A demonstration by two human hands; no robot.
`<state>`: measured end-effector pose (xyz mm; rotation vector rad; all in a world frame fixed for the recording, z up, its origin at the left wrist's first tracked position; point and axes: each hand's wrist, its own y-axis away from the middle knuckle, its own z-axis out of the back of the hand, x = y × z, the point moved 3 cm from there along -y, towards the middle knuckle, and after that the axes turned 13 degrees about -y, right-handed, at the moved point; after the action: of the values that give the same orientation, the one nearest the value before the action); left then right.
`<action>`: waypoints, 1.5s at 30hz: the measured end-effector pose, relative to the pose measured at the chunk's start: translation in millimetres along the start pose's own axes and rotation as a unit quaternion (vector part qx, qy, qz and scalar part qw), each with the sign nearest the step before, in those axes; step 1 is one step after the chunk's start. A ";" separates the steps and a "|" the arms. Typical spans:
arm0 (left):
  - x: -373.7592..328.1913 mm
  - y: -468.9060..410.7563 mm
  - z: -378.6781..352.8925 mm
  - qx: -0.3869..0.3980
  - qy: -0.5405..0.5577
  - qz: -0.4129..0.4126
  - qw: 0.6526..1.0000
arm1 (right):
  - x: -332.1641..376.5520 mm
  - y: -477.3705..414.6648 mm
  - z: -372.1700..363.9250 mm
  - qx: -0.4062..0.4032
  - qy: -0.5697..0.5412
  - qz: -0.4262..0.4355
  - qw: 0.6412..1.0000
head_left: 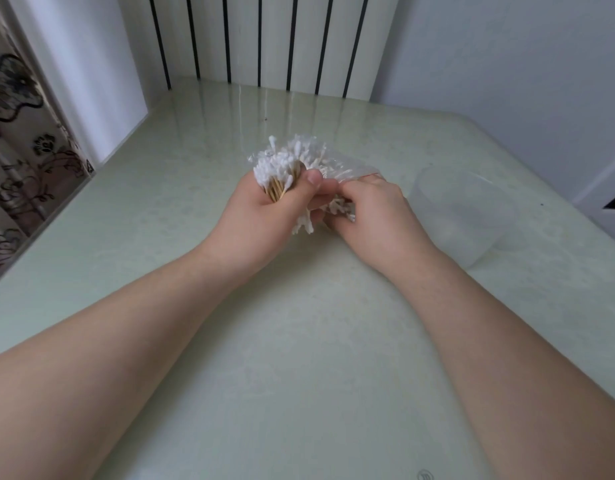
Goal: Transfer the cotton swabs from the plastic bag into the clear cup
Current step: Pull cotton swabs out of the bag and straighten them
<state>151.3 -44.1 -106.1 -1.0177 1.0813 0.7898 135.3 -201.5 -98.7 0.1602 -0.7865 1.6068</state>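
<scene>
The big pale green shiny table (299, 358) is carrying everything, and both bare arms are reaching in over its near edge to work above the middle. The wide round clear plastic cup (462, 216) is standing close to the right edge, just beside the hands, and I think it is sitting there so the drop is short and easy. It is looking empty, though it is hard to see. The left hand (261, 209) is curling tight round a fat bunch, with the thumb pressing on top, probably so no sticks are slipping out. The right hand (372, 211) is pinching the thin crinkly see-through plastic bag (349, 169), likely to pull it off the bunch. The white-tipped cotton swabs with wooden sticks (282, 168) are sitting partly in the bag and partly in the left fist, with none in the cup yet
</scene>
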 end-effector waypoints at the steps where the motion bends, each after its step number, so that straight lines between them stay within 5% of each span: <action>1: -0.7 0.3 0.3 0.001 -0.005 -0.007 1.000 | 0.3 0.0 1.3 -0.003 0.005 0.006 1.000; 7: -3.2 -0.1 5.3 -0.042 -0.059 -0.048 0.996 | 3.9 -0.6 10.5 -0.063 0.046 0.047 0.996; 14: 1.8 -3.2 7.5 -0.049 -0.077 -0.036 0.995 | 7.1 4.7 21.2 -0.163 -0.049 0.066 0.983; 24: 8.1 -4.6 0.9 -0.013 -0.016 -0.014 1.000 | 8.0 3.4 6.8 -0.056 -0.027 0.065 0.996; 39: 3.8 -1.7 4.4 -0.033 -0.054 0.001 0.998 | 3.9 7.8 31.0 -0.180 -0.102 0.098 0.974; 45: 6.6 -1.6 3.8 -0.018 -0.096 -0.009 0.995 | -1.8 4.6 19.8 -0.115 -0.057 0.053 0.990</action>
<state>155.9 -40.9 -111.4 -0.9599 0.8950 0.8778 124.9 -214.1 -86.4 0.0445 -1.0786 1.6027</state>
